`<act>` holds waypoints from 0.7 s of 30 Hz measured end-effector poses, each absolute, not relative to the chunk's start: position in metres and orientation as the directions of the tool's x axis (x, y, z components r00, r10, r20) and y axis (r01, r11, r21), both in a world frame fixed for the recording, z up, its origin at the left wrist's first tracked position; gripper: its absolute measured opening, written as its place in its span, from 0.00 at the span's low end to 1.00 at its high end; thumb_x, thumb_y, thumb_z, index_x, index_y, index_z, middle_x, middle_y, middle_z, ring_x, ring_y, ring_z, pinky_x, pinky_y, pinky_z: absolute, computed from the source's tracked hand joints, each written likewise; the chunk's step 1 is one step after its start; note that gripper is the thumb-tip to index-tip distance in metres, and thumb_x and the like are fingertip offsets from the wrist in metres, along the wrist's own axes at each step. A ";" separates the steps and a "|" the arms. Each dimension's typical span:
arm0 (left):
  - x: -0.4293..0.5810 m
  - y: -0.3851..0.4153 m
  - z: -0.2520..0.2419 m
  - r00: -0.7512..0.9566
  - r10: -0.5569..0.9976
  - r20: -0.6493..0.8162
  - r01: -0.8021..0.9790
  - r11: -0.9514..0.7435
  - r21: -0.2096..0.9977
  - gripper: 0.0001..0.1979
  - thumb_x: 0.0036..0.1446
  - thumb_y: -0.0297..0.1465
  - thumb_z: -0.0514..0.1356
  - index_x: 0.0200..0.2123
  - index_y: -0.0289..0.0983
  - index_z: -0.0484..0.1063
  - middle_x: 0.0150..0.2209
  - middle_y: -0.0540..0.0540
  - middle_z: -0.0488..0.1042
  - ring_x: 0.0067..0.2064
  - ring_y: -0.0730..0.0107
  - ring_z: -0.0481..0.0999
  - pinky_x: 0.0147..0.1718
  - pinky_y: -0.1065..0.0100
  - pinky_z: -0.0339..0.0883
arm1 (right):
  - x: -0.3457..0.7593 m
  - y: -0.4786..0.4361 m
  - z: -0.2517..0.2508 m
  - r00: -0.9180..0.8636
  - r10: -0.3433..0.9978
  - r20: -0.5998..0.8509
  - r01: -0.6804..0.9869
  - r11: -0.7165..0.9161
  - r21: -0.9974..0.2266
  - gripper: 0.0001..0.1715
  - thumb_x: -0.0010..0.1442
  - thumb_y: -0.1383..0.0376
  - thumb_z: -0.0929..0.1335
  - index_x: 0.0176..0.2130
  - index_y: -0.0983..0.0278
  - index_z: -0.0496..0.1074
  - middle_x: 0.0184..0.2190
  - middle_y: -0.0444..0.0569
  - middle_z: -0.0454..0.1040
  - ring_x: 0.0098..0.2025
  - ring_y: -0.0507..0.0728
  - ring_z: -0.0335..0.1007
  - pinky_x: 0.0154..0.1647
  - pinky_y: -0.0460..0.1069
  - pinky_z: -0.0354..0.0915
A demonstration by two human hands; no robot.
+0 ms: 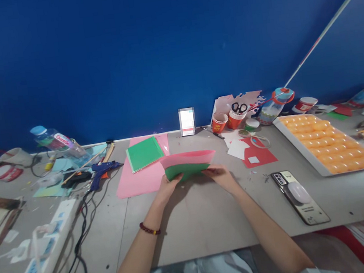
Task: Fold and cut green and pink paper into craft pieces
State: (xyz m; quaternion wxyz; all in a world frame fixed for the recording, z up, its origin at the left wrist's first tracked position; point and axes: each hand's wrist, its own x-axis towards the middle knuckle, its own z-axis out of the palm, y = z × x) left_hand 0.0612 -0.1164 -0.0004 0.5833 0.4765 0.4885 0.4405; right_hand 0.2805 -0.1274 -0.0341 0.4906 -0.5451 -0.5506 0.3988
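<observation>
Blue wall behind, grey surface in front, cluttered at both sides. We note the folded sheet, pink outside and green inside, at the centre of the surface, its lower edge down near the surface and the fold opening away from the person. The left grip is clamped on the sheet's lower left corner, the right grip on its lower right corner, so the sheet sits between the two, touching both. Fingers curl over the edge, and we cannot tell the thumbs. Both forearms come in from the bottom edge and converge on the sheet, wrists low over the surface; a dark red bracelet is on the left wrist. Just left of the sheet we see a flat pink sheet with a green sheet on it. Further left are a blue glue gun, a plastic bottle and a white power strip. To the right are a phone, a tray of orange balls, red paper and red cups, one with scissors.
</observation>
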 end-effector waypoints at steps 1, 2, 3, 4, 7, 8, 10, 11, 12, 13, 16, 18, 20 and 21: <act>0.061 -0.116 -0.001 0.128 0.980 -0.155 -0.042 0.161 0.986 0.21 0.44 0.40 0.68 0.40 0.33 0.76 0.39 0.40 0.79 0.46 0.50 0.75 0.46 0.57 0.69 | 0.281 -0.127 -0.036 0.070 0.992 0.105 0.214 0.088 -0.973 0.13 0.48 0.54 0.71 0.28 0.60 0.79 0.26 0.47 0.77 0.28 0.57 0.68 0.30 0.51 0.64; 0.061 -0.116 -0.002 0.115 0.981 -0.158 -0.033 0.162 0.986 0.21 0.44 0.40 0.68 0.40 0.33 0.76 0.39 0.40 0.79 0.46 0.50 0.75 0.46 0.57 0.69 | 0.281 -0.126 -0.037 0.064 0.993 0.104 0.218 0.088 -0.972 0.13 0.48 0.54 0.71 0.29 0.60 0.79 0.26 0.48 0.77 0.28 0.57 0.68 0.31 0.52 0.64; 0.060 -0.116 -0.002 0.105 0.982 -0.156 -0.027 0.160 0.987 0.22 0.43 0.40 0.69 0.40 0.33 0.76 0.39 0.40 0.79 0.46 0.50 0.76 0.45 0.56 0.69 | 0.282 -0.126 -0.038 0.058 0.993 0.102 0.220 0.087 -0.972 0.14 0.48 0.54 0.71 0.29 0.60 0.79 0.27 0.48 0.78 0.29 0.57 0.69 0.32 0.52 0.65; 0.059 -0.115 -0.001 0.104 0.983 -0.153 -0.025 0.156 0.987 0.22 0.42 0.40 0.69 0.40 0.33 0.76 0.39 0.39 0.79 0.45 0.50 0.76 0.45 0.56 0.69 | 0.282 -0.125 -0.039 0.054 0.994 0.100 0.222 0.085 -0.971 0.14 0.49 0.53 0.71 0.29 0.60 0.78 0.28 0.48 0.78 0.30 0.58 0.69 0.32 0.52 0.65; 0.056 -0.115 0.003 0.154 0.975 -0.160 -0.059 0.171 0.983 0.23 0.41 0.39 0.70 0.40 0.34 0.77 0.39 0.39 0.79 0.45 0.49 0.76 0.45 0.55 0.69 | 0.281 -0.125 -0.039 0.058 0.995 0.084 0.227 0.069 -0.971 0.14 0.49 0.53 0.70 0.29 0.60 0.78 0.28 0.48 0.78 0.30 0.58 0.70 0.32 0.51 0.64; 0.055 -0.116 0.004 0.173 0.971 -0.164 -0.078 0.180 0.981 0.22 0.40 0.39 0.70 0.39 0.34 0.77 0.39 0.39 0.79 0.45 0.49 0.76 0.44 0.55 0.69 | 0.281 -0.126 -0.037 0.057 0.995 0.077 0.229 0.062 -0.972 0.14 0.49 0.53 0.70 0.29 0.60 0.78 0.28 0.48 0.77 0.30 0.58 0.69 0.31 0.51 0.64; 0.055 -0.116 0.006 0.188 0.969 -0.160 -0.111 0.183 0.977 0.20 0.40 0.40 0.70 0.37 0.35 0.78 0.40 0.40 0.79 0.44 0.50 0.76 0.44 0.55 0.70 | 0.280 -0.127 -0.033 0.046 0.997 0.061 0.231 0.049 -0.972 0.14 0.50 0.54 0.69 0.29 0.60 0.78 0.27 0.48 0.77 0.29 0.57 0.69 0.31 0.50 0.63; 0.055 -0.116 0.006 0.185 0.971 -0.149 -0.126 0.173 0.977 0.20 0.41 0.40 0.70 0.36 0.35 0.78 0.40 0.40 0.79 0.44 0.51 0.76 0.45 0.56 0.70 | 0.280 -0.128 -0.030 0.034 0.998 0.053 0.233 0.044 -0.971 0.13 0.50 0.54 0.69 0.29 0.61 0.77 0.27 0.47 0.77 0.29 0.57 0.69 0.32 0.50 0.63; 0.056 -0.116 0.005 0.177 0.975 -0.134 -0.139 0.159 0.977 0.19 0.41 0.40 0.70 0.36 0.35 0.78 0.40 0.40 0.79 0.45 0.52 0.76 0.46 0.56 0.69 | 0.279 -0.128 -0.027 0.020 0.999 0.045 0.239 0.038 -0.970 0.13 0.51 0.55 0.69 0.30 0.61 0.77 0.28 0.47 0.76 0.30 0.57 0.69 0.32 0.50 0.63; 0.056 -0.116 0.004 0.169 0.978 -0.123 -0.148 0.148 0.978 0.19 0.41 0.41 0.70 0.35 0.35 0.78 0.40 0.40 0.79 0.45 0.52 0.76 0.47 0.56 0.69 | 0.279 -0.129 -0.024 0.009 0.999 0.036 0.249 0.033 -0.968 0.13 0.51 0.55 0.68 0.30 0.61 0.77 0.28 0.47 0.76 0.30 0.57 0.69 0.32 0.50 0.63; 0.058 -0.114 -0.002 0.138 0.982 -0.127 -0.149 0.147 0.978 0.22 0.40 0.42 0.70 0.37 0.33 0.77 0.40 0.40 0.79 0.45 0.51 0.76 0.47 0.54 0.69 | 0.278 -0.130 -0.020 -0.004 1.000 0.021 0.283 0.022 -0.959 0.14 0.51 0.55 0.67 0.28 0.62 0.76 0.26 0.46 0.74 0.30 0.56 0.67 0.31 0.49 0.62; 0.059 -0.112 -0.006 0.122 0.984 -0.129 -0.137 0.145 0.980 0.24 0.40 0.43 0.70 0.38 0.33 0.77 0.39 0.40 0.79 0.44 0.52 0.76 0.47 0.54 0.69 | 0.279 -0.131 -0.020 -0.012 1.000 0.024 0.280 0.027 -0.960 0.15 0.52 0.55 0.67 0.26 0.63 0.75 0.24 0.46 0.73 0.29 0.55 0.66 0.30 0.49 0.61; 0.059 -0.111 -0.009 0.114 0.986 -0.120 -0.118 0.133 0.984 0.24 0.40 0.43 0.70 0.38 0.33 0.77 0.39 0.40 0.79 0.44 0.53 0.76 0.46 0.55 0.70 | 0.279 -0.131 -0.022 -0.022 0.999 0.026 0.267 0.031 -0.963 0.15 0.51 0.54 0.67 0.27 0.63 0.75 0.24 0.46 0.72 0.28 0.55 0.65 0.30 0.49 0.61; 0.059 -0.110 -0.010 0.118 0.986 -0.117 -0.110 0.130 0.985 0.24 0.41 0.43 0.69 0.39 0.33 0.77 0.39 0.40 0.79 0.44 0.53 0.77 0.46 0.56 0.70 | 0.279 -0.131 -0.022 -0.024 0.999 0.025 0.263 0.031 -0.964 0.16 0.51 0.54 0.67 0.27 0.63 0.75 0.24 0.46 0.72 0.28 0.56 0.65 0.30 0.49 0.61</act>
